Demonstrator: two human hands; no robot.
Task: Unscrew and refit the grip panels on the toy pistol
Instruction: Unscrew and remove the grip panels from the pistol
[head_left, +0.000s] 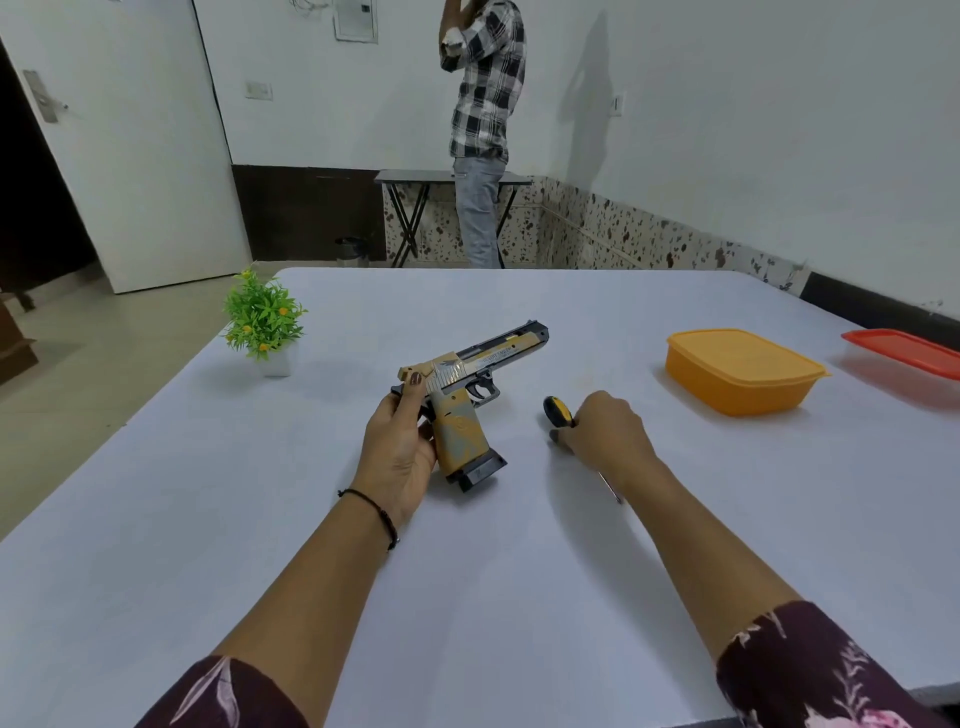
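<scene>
A tan, silver and black toy pistol (467, 379) lies on its side on the white table (467, 571), barrel pointing to the far right. Its tan grip panel (462, 431) faces up. My left hand (397, 447) holds the back of the grip, thumb on the rear of the slide. To the right, my right hand (605, 431) curls round a screwdriver (558, 410) with a black and yellow handle. The handle end sticks out to the left of the hand, and the metal shaft shows below my wrist, low over the table.
An orange lidded box (743, 371) stands at the right, and a red-lidded box (904, 353) at the far right edge. A small potted green plant (265, 322) stands at the left. A person (483, 130) stands by a folding table beyond.
</scene>
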